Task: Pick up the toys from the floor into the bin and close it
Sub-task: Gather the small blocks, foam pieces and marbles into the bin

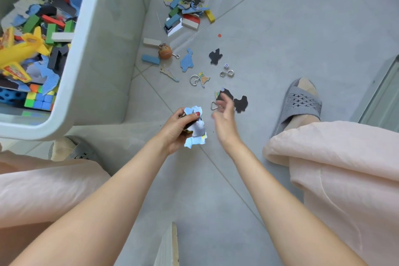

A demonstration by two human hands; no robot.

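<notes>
Toys are spread on the grey tiled floor point(280, 39) beside the big white bin point(90, 54). The bin is open, and it is seen at the top left, already holding blocks, a yellow toy plane point(19, 49) and a colour cube point(40, 99).

A bunch of flat puzzle pieces point(195, 127) is held in the left hand point(176, 129), just right of the bin's near corner. The fingers are curled round the bunch and the thumb is pressed on top. The long side of the bunch runs away from the person, with its far end pointing to the loose toys.

The right hand point(224, 119) is held a bit further right of the bin, fingers loose and half open, with nothing in it. Its fingertips are over a wire triangle point(214, 106) and two black puzzle pieces point(239, 102); touching cannot be told, as the hand is blurred.

Further from the bin's side are wire rings point(227, 73), a small die point(226, 65), a blue puzzle piece point(187, 60) and a brown round toy point(165, 51). A pile of blocks and puzzle pieces point(187, 13) is found by the bin's far corner.

Thin lines are seen between the tiles. A grey slipper point(300, 103) is seen to the right, well apart from the bin.
</notes>
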